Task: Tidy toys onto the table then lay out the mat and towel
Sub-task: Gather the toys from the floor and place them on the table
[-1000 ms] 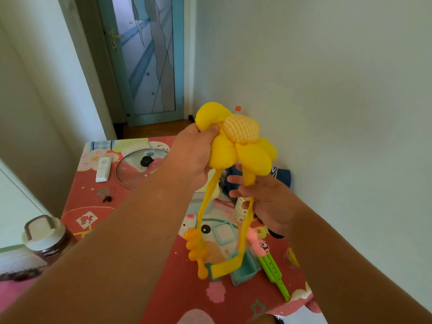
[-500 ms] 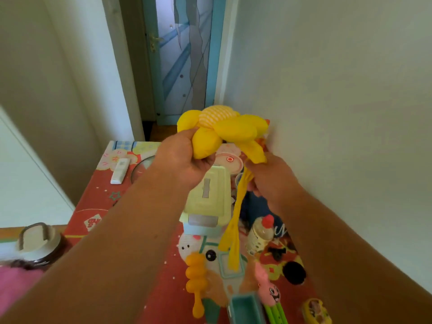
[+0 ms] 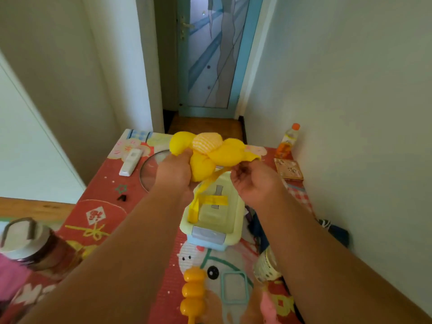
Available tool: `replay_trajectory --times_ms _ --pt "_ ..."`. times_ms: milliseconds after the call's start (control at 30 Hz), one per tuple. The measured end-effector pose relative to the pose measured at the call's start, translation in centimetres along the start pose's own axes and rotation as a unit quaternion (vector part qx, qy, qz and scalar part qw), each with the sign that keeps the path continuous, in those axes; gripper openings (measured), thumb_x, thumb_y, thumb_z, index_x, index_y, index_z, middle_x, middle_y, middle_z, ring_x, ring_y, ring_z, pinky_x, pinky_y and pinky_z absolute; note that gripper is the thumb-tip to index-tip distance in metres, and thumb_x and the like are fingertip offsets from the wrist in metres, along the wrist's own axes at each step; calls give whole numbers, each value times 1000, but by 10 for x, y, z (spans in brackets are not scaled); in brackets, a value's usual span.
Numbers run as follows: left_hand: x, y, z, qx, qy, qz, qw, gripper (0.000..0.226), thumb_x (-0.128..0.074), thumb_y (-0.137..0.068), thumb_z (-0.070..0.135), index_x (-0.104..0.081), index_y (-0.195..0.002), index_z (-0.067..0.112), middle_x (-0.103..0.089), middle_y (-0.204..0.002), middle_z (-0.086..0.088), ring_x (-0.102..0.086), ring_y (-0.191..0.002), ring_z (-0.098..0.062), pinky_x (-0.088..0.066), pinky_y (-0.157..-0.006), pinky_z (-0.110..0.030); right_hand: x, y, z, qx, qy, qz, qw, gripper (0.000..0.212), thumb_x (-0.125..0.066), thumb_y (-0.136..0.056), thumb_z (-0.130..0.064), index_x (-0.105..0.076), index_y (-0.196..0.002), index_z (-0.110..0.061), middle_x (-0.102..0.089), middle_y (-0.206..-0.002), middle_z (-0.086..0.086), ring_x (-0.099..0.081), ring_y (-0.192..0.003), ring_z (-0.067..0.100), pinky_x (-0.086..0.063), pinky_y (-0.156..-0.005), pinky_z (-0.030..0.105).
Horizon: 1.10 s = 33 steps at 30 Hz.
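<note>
Both arms are extended over the counter (image 3: 100,195), which is covered by a red patterned cloth. The left hand (image 3: 174,171) holds a yellow plush flower toy (image 3: 210,152) from the left side; its grip is clamped on one of the lower petals, thumb on top. The toy is in the air, above the far middle of the counter and not touching it. The right hand (image 3: 254,181) is just beside the toy's right-hand petal, fingers curled inward; whether its grip actually closes on the petal or on the ribbon cannot be told from here.

A yellow ribbon (image 3: 203,199) hangs from the underside of the toy and drapes onto the lid of a pale green box (image 3: 217,218) standing on the counter directly below the hands.

Other items on the counter: a white remote (image 3: 131,162) at the far left, lying beside a round glass lid (image 3: 149,171) partly hidden by the left hand; a small bottle with an orange cap (image 3: 288,141) upright in the far right corner against the wall; a flat patterned tile (image 3: 288,169) near it. At the near edge, an orange beaded toy (image 3: 192,293) lies between the forearms. A jar with a white lid (image 3: 25,244) stands at the near left. A blue glazed door (image 3: 210,54) stands beyond the counter.
</note>
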<state>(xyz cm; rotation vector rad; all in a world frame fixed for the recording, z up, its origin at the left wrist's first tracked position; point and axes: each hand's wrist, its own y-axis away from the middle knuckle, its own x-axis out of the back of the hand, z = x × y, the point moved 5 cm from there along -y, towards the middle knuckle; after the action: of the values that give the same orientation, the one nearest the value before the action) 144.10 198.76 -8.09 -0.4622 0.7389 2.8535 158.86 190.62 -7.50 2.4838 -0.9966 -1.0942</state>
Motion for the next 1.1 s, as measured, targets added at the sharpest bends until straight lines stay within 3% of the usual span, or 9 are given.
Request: replay_trajectory --times_ms 100,300,467,500,600,733,833,967,1100 --pt "7 -18 -34 2 -127 35 991 15 -53 -92 28 -65 -93 18 -65 -108 -25 -64 -102 -43 -54 -82 -64 48 -26 15 17 152 74 985 23 -44 -94 10 -57 -83 -7 -57 -69 12 -52 -55 18 -48 -48 26" --pt "14 -55 -91 -39 -361 30 931 29 -53 -96 25 -61 -116 6 -66 -104 -19 -63 -97 -39 -52 -85 -44 102 -57 39 -91 353 120 924 32 -44 -94 -7 -51 -63 -9 -57 -53 11 -54 -49 22 -46 -55 30" --pt "16 -61 -102 -79 -500 41 861 10 -55 -91 17 -56 -88 7 -67 -105 -23 -62 -98 -42 -42 -73 -37 105 -60 53 29 591 108 799 4 -59 -82 -12 -62 -84 -14 -71 -94 14 -69 -85 29 -59 -79 41" --pt "17 -60 -103 -84 -520 45 849 9 -57 -88 15 -54 -92 8 -67 -107 -23 -62 -98 -42 -39 -72 -36 104 -61 56 48 616 104 779 9 -58 -84 -12 -63 -91 -10 -70 -97 15 -67 -87 29 -56 -78 38" --pt "21 -52 -103 -108 -552 65 824 61 -60 -79 12 -38 -135 6 -57 -124 -19 -58 -108 -41 -45 -77 -40 98 -58 58 93 655 93 744 17 -55 -86 -8 -57 -103 -8 -64 -104 14 -61 -95 28 -45 -74 33" --pt "14 -32 -94 -232 -675 54 698 61 -58 -73 8 -41 -131 14 -43 -130 -15 -45 -117 -35 -45 -89 -43 84 -41 61 157 753 42 637 37 -55 -81 -5 -50 -116 -14 -49 -124 12 -54 -106 32 -48 -82 39" --pt "16 -18 -90 -258 -722 25 641 65 -54 -73 10 -40 -135 24 -40 -138 -10 -40 -124 -31 -42 -95 -44 78 -21 64 171 791 2 588 44 -53 -84 -5 -45 -126 -16 -39 -134 11 -54 -107 33 -48 -74 38" --pt "25 14 -76 -284 -711 12 643 68 -59 -78 21 -34 -141 24 -37 -144 -9 -38 -130 -31 -39 -104 -44 66 29 57 238 759 16 606 37 -52 -89 -12 -50 -125 -17 -41 -135 7 -56 -103 28 -47 -72 34" --pt "28 68 -62 -362 -598 -65 712 41 -64 -83 23 -55 -123 20 -53 -123 -5 -51 -112 -28 -43 -90 -39 49 93 55 307 710 57 632 23 -54 -90 -13 -59 -113 -14 -54 -118 6 -56 -98 23 -49 -78 39"
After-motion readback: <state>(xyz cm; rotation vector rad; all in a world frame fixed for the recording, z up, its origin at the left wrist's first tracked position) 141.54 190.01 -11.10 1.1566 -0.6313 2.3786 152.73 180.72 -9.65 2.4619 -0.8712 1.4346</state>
